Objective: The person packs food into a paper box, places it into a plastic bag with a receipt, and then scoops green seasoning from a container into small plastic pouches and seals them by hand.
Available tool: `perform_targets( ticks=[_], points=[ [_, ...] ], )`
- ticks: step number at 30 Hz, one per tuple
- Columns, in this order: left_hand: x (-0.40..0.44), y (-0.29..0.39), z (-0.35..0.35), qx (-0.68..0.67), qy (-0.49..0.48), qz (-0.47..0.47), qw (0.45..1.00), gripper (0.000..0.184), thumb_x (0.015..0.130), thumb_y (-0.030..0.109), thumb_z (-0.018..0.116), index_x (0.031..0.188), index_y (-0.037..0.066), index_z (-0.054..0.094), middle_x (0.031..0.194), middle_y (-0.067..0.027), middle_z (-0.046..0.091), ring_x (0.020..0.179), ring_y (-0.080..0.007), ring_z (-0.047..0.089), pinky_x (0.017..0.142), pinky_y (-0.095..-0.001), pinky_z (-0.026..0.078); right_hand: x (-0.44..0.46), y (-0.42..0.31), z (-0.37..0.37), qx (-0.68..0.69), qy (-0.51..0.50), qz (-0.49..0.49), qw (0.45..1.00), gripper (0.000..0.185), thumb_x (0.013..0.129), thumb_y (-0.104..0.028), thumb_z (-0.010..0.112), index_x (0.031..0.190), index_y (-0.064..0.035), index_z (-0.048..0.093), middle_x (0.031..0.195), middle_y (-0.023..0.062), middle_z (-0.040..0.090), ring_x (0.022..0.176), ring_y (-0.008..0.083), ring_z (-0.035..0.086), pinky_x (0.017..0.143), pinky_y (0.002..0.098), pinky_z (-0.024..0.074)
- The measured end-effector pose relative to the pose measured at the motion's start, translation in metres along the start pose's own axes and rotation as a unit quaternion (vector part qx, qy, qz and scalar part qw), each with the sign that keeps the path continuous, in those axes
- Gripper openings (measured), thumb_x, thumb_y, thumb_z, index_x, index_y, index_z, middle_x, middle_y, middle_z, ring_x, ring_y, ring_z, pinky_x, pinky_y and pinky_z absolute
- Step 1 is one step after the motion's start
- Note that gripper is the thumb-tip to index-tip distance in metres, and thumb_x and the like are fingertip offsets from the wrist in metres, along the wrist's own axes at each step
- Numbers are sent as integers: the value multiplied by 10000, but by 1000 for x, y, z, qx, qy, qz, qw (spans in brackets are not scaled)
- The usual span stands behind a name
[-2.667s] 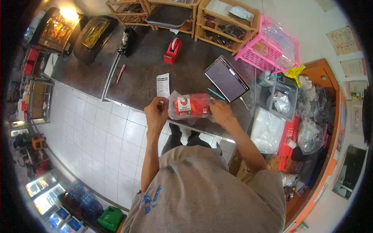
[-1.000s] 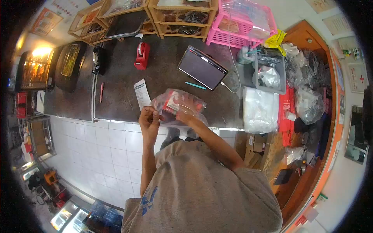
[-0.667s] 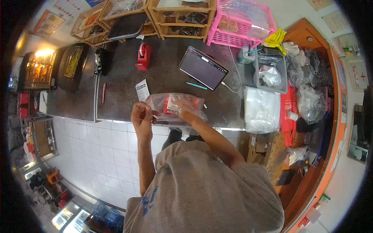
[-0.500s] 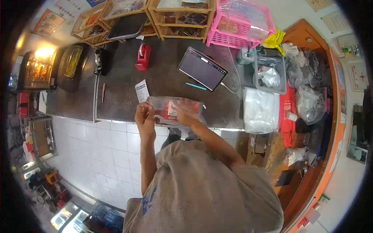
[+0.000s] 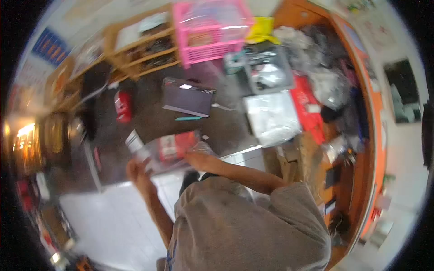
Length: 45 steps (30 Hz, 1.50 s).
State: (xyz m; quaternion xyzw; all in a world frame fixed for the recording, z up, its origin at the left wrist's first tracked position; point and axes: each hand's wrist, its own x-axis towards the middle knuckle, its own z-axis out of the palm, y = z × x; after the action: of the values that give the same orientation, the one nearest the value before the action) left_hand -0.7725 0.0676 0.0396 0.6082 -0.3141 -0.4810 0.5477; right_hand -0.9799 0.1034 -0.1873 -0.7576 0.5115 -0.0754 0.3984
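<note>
Blur softens both hands, but from here I see the right hand (image 5: pixel 199 160) nearer the red packet (image 5: pixel 178 145), against its near side, while the left hand (image 5: pixel 141 175) is by the left end of the clear bag (image 5: pixel 153 153) around it. The packet is just ahead of the right fingers and leftward, at the near edge of the counter (image 5: pixel 147 106), long axis roughly along that edge. Whether either hand's fingers are gripping, I can't tell. Beyond lie a receipt (image 5: pixel 134 141), teal pen (image 5: pixel 188 118) and tablet (image 5: pixel 187 99).
</note>
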Motion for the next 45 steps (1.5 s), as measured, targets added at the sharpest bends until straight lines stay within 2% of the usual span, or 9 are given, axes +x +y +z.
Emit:
perform_targets(
  ticks=[3, 8, 11, 13, 16, 21, 31, 43, 45],
  points=[
    [-6, 17, 22, 10, -15, -15, 1000, 85, 963, 126, 610, 979, 140, 529, 1083, 0, 564, 1072, -226, 663, 630, -285, 410, -45, -72, -138, 2, -57, 45, 997, 170, 889, -110, 546, 978, -17, 657, 1032, 231, 680, 1045, 377, 658, 895, 525, 511],
    [-13, 19, 39, 17, -12, -14, 1000, 188, 987, 221, 647, 1112, 138, 535, 1272, -48, 609, 1132, -271, 663, 690, -314, 450, -75, -113, -217, -304, 169, -72, 935, 244, 788, -110, 625, 994, -5, 703, 945, 177, 694, 984, 338, 659, 926, 416, 485],
    [-27, 15, 44, 64, 8, -29, 998, 180, 1010, 294, 614, 1077, 161, 512, 1398, -65, 555, 1147, -261, 643, 673, -339, 417, -80, -97, -291, -14, 15, -184, 983, 231, 784, -65, 672, 1007, -48, 725, 986, 165, 714, 982, 309, 685, 888, 393, 513],
    [-37, 10, 42, 83, -14, 3, 996, 189, 1013, 306, 606, 1088, 160, 514, 1454, -82, 533, 1118, -262, 658, 659, -316, 413, -85, -40, -333, 173, 145, -101, 969, 231, 795, -67, 722, 1025, -81, 722, 983, 154, 726, 895, 263, 716, 785, 362, 547],
    [-60, 33, 61, 121, 79, -69, 987, 210, 1024, 328, 581, 1092, 145, 505, 1500, -116, 503, 1062, -256, 677, 633, -286, 407, -84, 133, -370, 20, 453, 119, 883, 201, 797, -82, 693, 995, -73, 729, 880, 112, 742, 768, 256, 723, 663, 356, 554],
    [-73, 13, 43, 133, 73, -27, 988, 199, 1019, 314, 593, 1050, 144, 495, 1523, -167, 464, 1042, -239, 680, 542, -215, 378, -109, 366, -394, -202, 539, 394, 717, 470, 730, -276, 828, 1096, -18, 683, 1007, 217, 714, 936, 393, 688, 806, 479, 546],
    [-76, 10, 51, 204, 68, 2, 977, 192, 1025, 323, 579, 1069, 145, 523, 1525, -185, 452, 1017, -219, 665, 543, -186, 424, -122, 437, -403, -188, 480, 377, 770, 144, 785, -147, 688, 890, -49, 696, 820, 206, 710, 810, 425, 686, 747, 506, 547],
    [-71, 29, 76, 166, 72, -32, 983, 141, 1008, 232, 610, 1053, 125, 529, 1512, -204, 457, 955, -213, 683, 601, -231, 448, -189, 342, -501, -157, 477, 240, 831, 404, 630, -227, 849, 974, -81, 697, 877, 137, 746, 812, 331, 721, 781, 447, 567],
    [-70, 28, 72, 152, 23, -1, 988, 135, 995, 190, 617, 1063, 109, 533, 1489, -222, 476, 915, -198, 690, 596, -233, 479, -199, 292, -513, 121, 493, 267, 819, 322, 664, -226, 822, 933, -83, 717, 874, 127, 747, 813, 331, 721, 790, 443, 570]
  ],
)
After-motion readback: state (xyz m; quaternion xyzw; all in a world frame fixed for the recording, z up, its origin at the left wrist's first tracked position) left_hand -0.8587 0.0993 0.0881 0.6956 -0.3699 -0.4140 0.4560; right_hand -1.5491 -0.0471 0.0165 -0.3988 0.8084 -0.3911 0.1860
